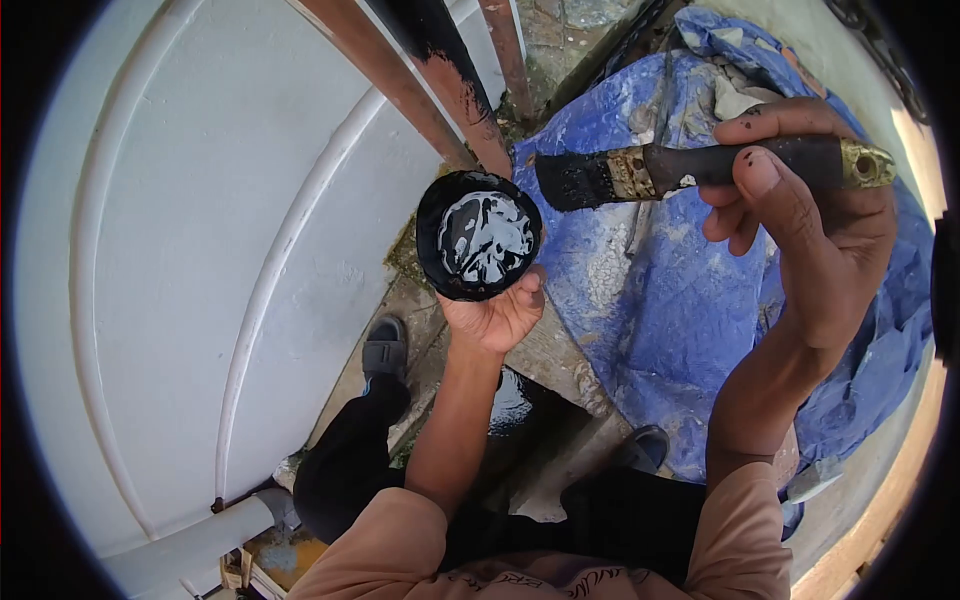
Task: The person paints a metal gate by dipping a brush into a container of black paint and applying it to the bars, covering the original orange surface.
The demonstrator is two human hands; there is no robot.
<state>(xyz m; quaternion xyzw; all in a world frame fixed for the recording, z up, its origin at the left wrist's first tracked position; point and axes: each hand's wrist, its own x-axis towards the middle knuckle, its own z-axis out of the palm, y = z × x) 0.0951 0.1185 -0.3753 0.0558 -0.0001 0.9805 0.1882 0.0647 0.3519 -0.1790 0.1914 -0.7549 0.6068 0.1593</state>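
Note:
A round black cup of glossy black paint [487, 237] rests in my left hand [497, 318], whose fingers curl around it from below. My right hand [800, 195] grips a paintbrush [715, 170] by its dark handle, thumb on the near side. The brush lies level, its black-coated bristles pointing left, a short gap to the right of the cup. Dark specks of paint mark the right thumb and a finger. Just beyond the cup stands a metal post [455, 85], black in its upper part and reddish brown lower down.
Brown posts [380, 75] stand on either side of the partly black one. A white ribbed wall [200, 220] fills the left. Paint-stained blue tarp [650, 330] covers the ground at right. A dark gap with shiny water [515, 405] lies between my feet, near my sandal [385, 348].

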